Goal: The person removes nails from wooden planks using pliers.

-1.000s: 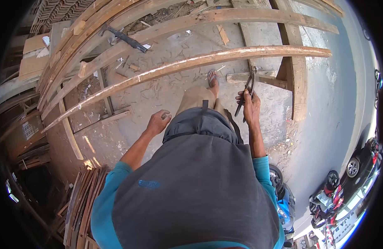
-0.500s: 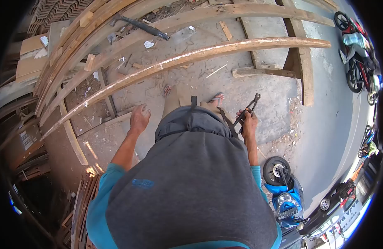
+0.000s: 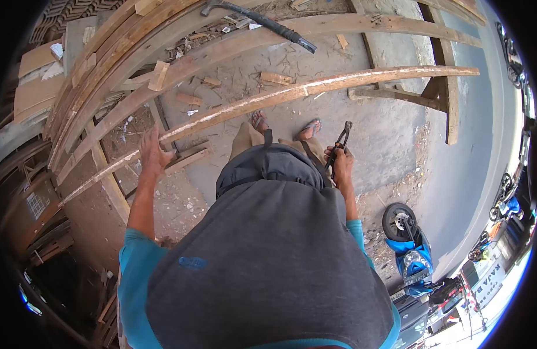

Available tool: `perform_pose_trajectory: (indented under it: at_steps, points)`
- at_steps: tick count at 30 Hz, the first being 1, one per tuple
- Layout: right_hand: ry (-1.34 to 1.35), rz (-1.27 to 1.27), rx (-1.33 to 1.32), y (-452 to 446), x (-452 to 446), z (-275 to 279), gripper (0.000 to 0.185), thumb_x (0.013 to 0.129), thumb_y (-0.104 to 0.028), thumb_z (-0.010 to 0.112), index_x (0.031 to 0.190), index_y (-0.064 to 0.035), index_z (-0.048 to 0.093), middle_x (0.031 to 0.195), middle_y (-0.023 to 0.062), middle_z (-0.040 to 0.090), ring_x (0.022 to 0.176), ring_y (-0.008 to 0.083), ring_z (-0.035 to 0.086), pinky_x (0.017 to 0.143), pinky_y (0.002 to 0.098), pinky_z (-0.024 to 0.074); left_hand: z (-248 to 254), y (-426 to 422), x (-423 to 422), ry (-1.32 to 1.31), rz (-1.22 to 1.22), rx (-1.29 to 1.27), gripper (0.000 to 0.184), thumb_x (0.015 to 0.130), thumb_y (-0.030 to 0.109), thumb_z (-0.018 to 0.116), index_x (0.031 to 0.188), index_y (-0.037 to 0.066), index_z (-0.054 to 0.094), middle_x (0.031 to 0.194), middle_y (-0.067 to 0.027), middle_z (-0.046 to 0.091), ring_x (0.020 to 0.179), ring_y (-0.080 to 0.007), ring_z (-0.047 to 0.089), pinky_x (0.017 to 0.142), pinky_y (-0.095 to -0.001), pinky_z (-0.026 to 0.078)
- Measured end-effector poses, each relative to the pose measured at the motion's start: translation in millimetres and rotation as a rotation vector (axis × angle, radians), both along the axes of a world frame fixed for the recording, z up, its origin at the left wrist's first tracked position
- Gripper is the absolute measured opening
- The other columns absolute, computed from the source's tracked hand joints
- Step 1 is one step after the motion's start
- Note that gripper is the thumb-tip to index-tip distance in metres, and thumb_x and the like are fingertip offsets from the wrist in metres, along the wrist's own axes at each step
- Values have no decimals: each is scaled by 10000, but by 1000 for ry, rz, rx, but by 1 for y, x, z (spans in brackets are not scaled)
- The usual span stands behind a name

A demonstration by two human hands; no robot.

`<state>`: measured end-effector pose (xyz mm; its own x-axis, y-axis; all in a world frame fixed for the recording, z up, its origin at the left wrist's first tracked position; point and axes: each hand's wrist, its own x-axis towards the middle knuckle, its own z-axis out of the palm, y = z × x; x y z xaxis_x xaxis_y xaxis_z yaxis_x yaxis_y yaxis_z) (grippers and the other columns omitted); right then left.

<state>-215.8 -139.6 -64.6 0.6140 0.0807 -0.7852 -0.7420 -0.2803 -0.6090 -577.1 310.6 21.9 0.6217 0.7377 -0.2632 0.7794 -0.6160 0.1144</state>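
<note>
My left hand (image 3: pixel 154 152) is at the near wooden beam (image 3: pixel 251 106), its fingers stretched over the beam and the thumb held apart. Whether the palm presses on the wood I cannot tell. Closed around the dark handles of a pair of pincers (image 3: pixel 342 138), my right hand (image 3: pixel 341 165) is beside my right hip, the tool's jaws pointing away from me. A hammer (image 3: pixel 268 24) with a black handle lies across the farther beam (image 3: pixel 233 47), out of reach of both hands in this view.
Several long beams (image 3: pixel 99 87) are stacked at the left, with a small wood block (image 3: pixel 159 75) on one. Crosspieces (image 3: pixel 446 110) support the beams at right. Wood scraps (image 3: pixel 276 78) and nails litter the floor. A blue motorbike (image 3: pixel 409 256) is parked at the right, beside a road.
My left hand has moved left and forward to the near beam, and its fingers have spread. My right hand still holds the pincers, slightly farther forward. The view has shifted.
</note>
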Motion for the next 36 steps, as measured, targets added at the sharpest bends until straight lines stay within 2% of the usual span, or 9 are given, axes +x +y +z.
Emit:
perform_pose_trajectory:
  at_steps: [3,5,8,21,27,30,32,33,36]
  points:
    - [-49,8,25,-1,0,2,344,984,-95,487,1282,70,534,1017,201,707,858,270,736,734,375,628,-24,26,-26,52,-59,-101,863,676,198,930,1429,84,524,1389,-197,567,1320,-407,505,1110,-522,390]
    - [-38,-61,53,-5,-1,1,346,973,-101,485,1270,66,538,1028,212,704,869,278,734,743,383,632,-26,34,-29,6,-11,-218,663,734,191,903,1321,92,614,1228,-205,667,1172,-422,606,1012,-500,469]
    - [-31,-129,67,-11,-2,-1,335,967,-99,481,1255,60,542,1033,212,702,878,283,733,750,388,635,5,30,2,196,92,-293,518,783,211,878,1235,89,656,1099,-204,709,1059,-428,654,927,-492,510]
    - [-45,-72,26,13,-28,20,352,969,-106,484,1276,55,545,1062,206,700,904,286,729,800,396,631,45,-21,113,-211,-329,-246,405,747,239,869,1046,60,662,954,-151,688,995,-378,648,838,-489,500]
    - [-26,107,3,44,-76,23,400,966,-139,516,1314,57,538,1083,221,700,893,281,728,792,386,631,15,-36,131,-361,-382,-170,447,755,291,866,1078,53,669,929,-149,698,962,-373,678,846,-498,500]
    - [-5,163,25,51,-103,17,403,968,-138,515,1317,61,537,1087,220,699,899,282,729,790,386,632,0,-41,122,-322,-314,-253,518,748,275,869,1165,52,659,1075,-136,695,1081,-351,651,932,-497,487]
    - [-7,183,41,50,-115,13,403,969,-137,514,1316,66,536,1087,219,699,902,283,729,789,386,632,-2,-43,112,-582,-336,-199,633,749,258,877,1294,54,629,1297,-145,642,1265,-345,575,1060,-479,456]
    - [-8,193,33,50,-122,13,402,971,-138,512,1315,70,535,1087,220,698,906,283,728,789,388,632,1,-42,97,-590,-329,-192,633,749,258,877,1294,54,629,1297,-145,642,1265,-345,575,1060,-479,456]
    - [-45,213,-14,53,-148,19,396,982,-141,501,1312,75,534,1094,217,694,928,283,728,784,388,634,13,-24,28,-517,-165,-112,859,729,283,907,1472,86,524,1532,-171,482,1456,-377,401,1200,-489,342]
